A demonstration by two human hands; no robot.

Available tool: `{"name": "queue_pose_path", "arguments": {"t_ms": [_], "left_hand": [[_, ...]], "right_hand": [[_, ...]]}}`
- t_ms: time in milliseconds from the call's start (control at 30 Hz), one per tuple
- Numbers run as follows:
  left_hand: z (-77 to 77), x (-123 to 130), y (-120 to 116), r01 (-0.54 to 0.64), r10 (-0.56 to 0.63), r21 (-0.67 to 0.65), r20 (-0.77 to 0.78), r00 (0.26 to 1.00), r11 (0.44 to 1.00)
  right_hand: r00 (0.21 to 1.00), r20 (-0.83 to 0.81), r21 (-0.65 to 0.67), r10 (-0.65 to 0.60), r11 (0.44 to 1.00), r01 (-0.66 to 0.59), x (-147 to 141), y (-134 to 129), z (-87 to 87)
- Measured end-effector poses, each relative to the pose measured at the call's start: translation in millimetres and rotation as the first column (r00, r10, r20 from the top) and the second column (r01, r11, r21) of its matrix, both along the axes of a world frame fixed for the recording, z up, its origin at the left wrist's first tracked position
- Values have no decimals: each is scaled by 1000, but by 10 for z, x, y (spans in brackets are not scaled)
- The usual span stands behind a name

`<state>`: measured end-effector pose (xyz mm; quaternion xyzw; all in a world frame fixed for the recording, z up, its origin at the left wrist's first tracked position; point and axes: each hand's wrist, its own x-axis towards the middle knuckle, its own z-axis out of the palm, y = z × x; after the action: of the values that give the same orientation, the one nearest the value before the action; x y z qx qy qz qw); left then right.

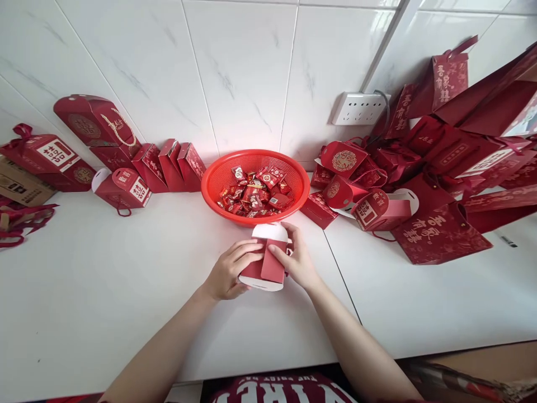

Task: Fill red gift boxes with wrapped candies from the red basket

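Note:
Between my two hands is a small red cardboard gift box (pixel 273 262), its rounded end flaps showing white on the inside. My left hand (pixel 232 270) grips its left side, with fingertips lying on the red top panels. From the right, my right hand (pixel 297 258) holds the box, the thumb pressing on a red flap and the fingers around the far right side. Just beyond the box stands a red plastic basket (pixel 212 201) holding many wrapped sweets (pixel 255 193).
Assorted red gift boxes (pixel 121 187) line the wall on the left. More red boxes and bags (pixel 444 235) crowd the right side. A white power strip (pixel 361 108) is fixed to the tiled wall. A seam (pixel 342 268) runs across the white table right of my hands.

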<state>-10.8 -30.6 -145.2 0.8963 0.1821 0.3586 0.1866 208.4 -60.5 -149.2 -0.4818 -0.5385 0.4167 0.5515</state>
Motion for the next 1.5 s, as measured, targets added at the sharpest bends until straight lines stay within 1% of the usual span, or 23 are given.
{"name": "queue_pose_path", "arguments": {"t_ms": [33,100,167,233,300,367,467,533,633,733,767,900,933,967,1067,1167,1267,1333,1400,1500], "left_hand": [[-6,15,-25,-30,30,0,16,999,1000],[-16,36,-72,-95,96,-28,54,994,995],[-21,47,-103,-157,163,-57,122,979,986],[-20,52,-114,-188,197,-66,190,962,980],[-14,58,-109,-166,181,-89,204,962,982],[-10,64,-93,-93,118,-148,171,978,985],[-16,67,-60,-10,44,-226,147,988,974],[-21,63,-36,9,29,-258,143,989,966],[-23,58,3,34,14,-326,142,990,945],[-30,62,42,65,7,-408,172,985,911],[-38,64,50,82,8,-452,194,981,888],[-80,64,35,189,17,-648,297,955,737],[-88,64,20,206,19,-674,311,950,710],[-94,65,4,214,22,-687,317,948,694],[-99,85,-35,228,37,-710,337,941,666],[-105,119,-52,260,48,-735,369,928,627],[-131,140,-54,280,55,-763,381,923,583],[-157,137,-50,285,63,-776,384,921,563],[-177,120,-41,285,70,-782,385,920,554],[-168,85,-24,253,54,-781,343,938,571]], "right_hand": [[999,-25,-41,32,999,-33,-28,-6,-18],[991,-90,-62,95,993,-101,-66,-31,-27],[978,-143,-38,149,987,-156,-74,-67,-2],[976,-126,1,176,984,-177,-56,-103,44],[980,-42,44,194,980,-192,-19,-127,94],[967,81,97,241,964,-249,23,-133,136],[913,239,199,329,904,-378,59,-116,167],[901,282,228,329,889,-396,58,-98,167],[913,268,198,307,910,-365,44,-75,152],[915,223,184,337,907,-379,46,-62,146],[913,216,182,347,904,-387,47,-62,148],[908,261,205,328,900,-385,34,-91,172],[905,281,210,320,899,-383,29,-105,182],[900,301,211,314,899,-384,25,-119,193],[879,367,210,306,893,-398,25,-156,224],[846,451,209,284,888,-410,39,-181,241],[781,589,192,207,903,-384,57,-201,240],[744,644,187,181,905,-382,68,-208,233],[747,633,184,206,897,-402,74,-204,225],[794,546,177,266,890,-420,67,-185,210]]}}
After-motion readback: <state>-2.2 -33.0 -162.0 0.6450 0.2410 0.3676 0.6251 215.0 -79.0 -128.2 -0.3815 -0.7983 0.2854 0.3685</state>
